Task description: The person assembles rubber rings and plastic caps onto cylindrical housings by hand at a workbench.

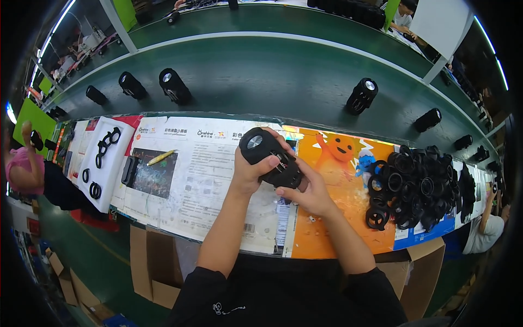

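Both hands hold a black cylindrical speaker [272,158] with a silver disc on its end, tilted above the middle of the bench. My left hand [249,173] wraps round its left side, the thumb lying across the body. At the lower right end, my right hand [311,192] grips it with thumb and fingers. Part of the speaker is hidden behind the fingers. Right of my hands lies a large heap of black plastic rings [417,188].
A white foam tray [115,173] with several black rings stands at left, beside a black block [129,170] and a yellow pen-like tool [162,157]. More speakers [174,86] stand along the green conveyor [272,76] beyond. Cardboard boxes [158,261] sit below the bench; people work on both sides.
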The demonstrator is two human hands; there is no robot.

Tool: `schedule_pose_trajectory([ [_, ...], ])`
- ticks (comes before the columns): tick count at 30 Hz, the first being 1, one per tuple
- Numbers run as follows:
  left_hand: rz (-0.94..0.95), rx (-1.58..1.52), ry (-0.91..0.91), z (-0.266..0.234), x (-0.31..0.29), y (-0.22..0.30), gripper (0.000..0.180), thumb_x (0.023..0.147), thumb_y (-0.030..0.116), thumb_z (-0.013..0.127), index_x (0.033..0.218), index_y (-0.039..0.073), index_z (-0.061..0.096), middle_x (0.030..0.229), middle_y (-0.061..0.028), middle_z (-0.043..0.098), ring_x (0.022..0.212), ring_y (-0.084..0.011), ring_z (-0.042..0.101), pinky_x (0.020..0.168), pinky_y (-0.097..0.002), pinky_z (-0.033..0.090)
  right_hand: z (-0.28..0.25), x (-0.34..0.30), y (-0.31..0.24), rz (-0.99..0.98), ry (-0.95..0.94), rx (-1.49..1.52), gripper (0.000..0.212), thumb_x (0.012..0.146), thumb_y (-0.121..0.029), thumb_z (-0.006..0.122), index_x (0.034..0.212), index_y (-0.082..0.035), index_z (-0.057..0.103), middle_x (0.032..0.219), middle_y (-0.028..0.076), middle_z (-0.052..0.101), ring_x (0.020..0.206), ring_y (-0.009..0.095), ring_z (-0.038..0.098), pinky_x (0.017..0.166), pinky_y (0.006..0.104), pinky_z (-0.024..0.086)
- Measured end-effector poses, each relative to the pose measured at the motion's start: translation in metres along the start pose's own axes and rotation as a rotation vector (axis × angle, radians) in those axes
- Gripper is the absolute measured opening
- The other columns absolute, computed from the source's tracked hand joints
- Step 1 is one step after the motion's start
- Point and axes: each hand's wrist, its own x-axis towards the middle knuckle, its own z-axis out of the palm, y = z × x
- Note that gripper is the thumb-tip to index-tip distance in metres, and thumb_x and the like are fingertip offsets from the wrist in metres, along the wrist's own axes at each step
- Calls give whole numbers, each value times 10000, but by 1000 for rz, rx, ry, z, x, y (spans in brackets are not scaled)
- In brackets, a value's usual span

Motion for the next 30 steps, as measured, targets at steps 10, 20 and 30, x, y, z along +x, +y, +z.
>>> schedule_pose_trajectory([
  [10,-81,-60,11,-8,7,-15,520,850,163,900,1283,52,634,1117,-128,744,1044,-278,774,977,-446,657,-8,0,5,64,4,-65,1010,918,-177,955,1738,-25,385,1621,152,566,1433,205,589,1213,395,496],
  [20,-136,45,58,-18,9,-23,495,851,199,885,1258,57,641,1072,-137,743,1021,-290,777,944,-433,654,-79,-32,-80,-70,248,-1018,293,998,-134,775,1282,-63,768,1174,144,713,1169,336,697,1024,429,565],
  [30,-126,75,11,-24,16,-30,958,755,756,924,1326,47,623,1130,-120,727,1084,-279,763,943,-409,660,-163,-77,-101,120,268,-1746,190,852,-8,758,1014,-85,823,1122,121,713,1125,339,670,993,440,562],
])
